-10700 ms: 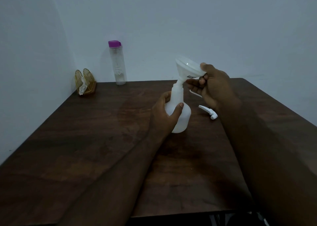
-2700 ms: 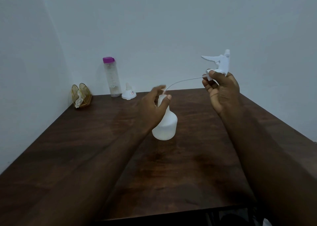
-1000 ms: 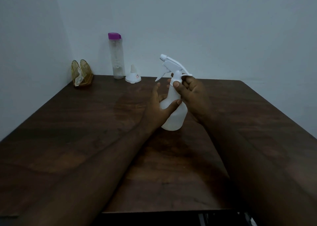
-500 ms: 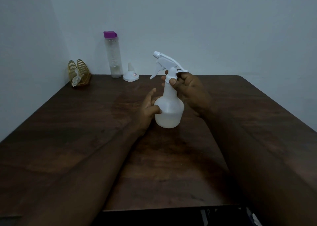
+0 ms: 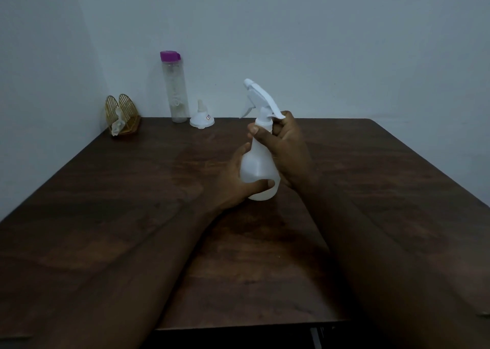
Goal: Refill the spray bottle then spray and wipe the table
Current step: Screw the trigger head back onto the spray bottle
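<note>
1. Head view, the bottle: the spray bottle [image 5: 258, 173] is upright at mid-table. Its trigger head [image 5: 258, 96] is now seated on the neck with the nozzle pointing left. A few seconds ago that head was held aloft, apart from the bottle, with its dip tube trailing.
2. Head view, the hands: the left hand [image 5: 236, 181] cups the lower body with the thumb across the front, whereas half a second ago it touched only the side. The right hand [image 5: 287, 147] curls round the neck just under the head.
3. Head view, far edge: the funnel [image 5: 202, 118] lies upside-down beside the purple-lidded water bottle [image 5: 173, 88], near a gold napkin holder [image 5: 123, 115]. All three are well apart from the hands.
4. Meaning: refilling looks finished and the head is probably being tightened, so spraying the table [image 5: 132, 202] comes next. In this dim light I cannot tell whether the base rests on the wood.
</note>
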Motion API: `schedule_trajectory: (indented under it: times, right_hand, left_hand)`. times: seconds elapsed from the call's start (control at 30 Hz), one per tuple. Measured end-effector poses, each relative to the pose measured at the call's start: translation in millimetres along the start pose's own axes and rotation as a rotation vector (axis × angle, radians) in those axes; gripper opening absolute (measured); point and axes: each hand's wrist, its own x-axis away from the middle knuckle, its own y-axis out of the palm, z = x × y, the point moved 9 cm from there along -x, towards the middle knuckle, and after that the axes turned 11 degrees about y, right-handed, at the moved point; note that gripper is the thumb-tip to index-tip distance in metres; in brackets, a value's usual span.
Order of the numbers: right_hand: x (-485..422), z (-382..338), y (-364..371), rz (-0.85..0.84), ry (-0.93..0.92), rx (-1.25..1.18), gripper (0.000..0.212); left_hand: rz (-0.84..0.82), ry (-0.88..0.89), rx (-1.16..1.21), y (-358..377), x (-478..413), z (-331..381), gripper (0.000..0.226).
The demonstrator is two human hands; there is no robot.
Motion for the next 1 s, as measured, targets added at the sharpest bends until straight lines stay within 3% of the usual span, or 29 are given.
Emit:
schedule_trajectory:
  times: [0.33, 0.57, 0.8, 1.0]
  right_hand:
    - [4.2, 0.5, 1.6, 0.0, -0.004, 0.019, 0.023]
    - [2.3, 0.1, 1.9, 0.101, -0.03, 0.044, 0.04]
    - [4.5, 2.5, -1.0, 0.121, -0.041, 0.044, 0.031]
    - [5.1, 3.9, -0.8, 0.174, -0.042, 0.029, 0.036]
  left_hand:
    - [0.037, 0.019, 0.004, -2.3, -0.2, -0.6, 0.09]
    - [0.029, 0.005, -0.017, -0.8, -0.7, -5.2, 0.102]
    - [0.032, 0.005, -0.021, -0.5, -1.5, -4.4, 0.105]
    - [0.036, 0.018, -0.032, -1.6, -0.4, -2.7, 0.102]
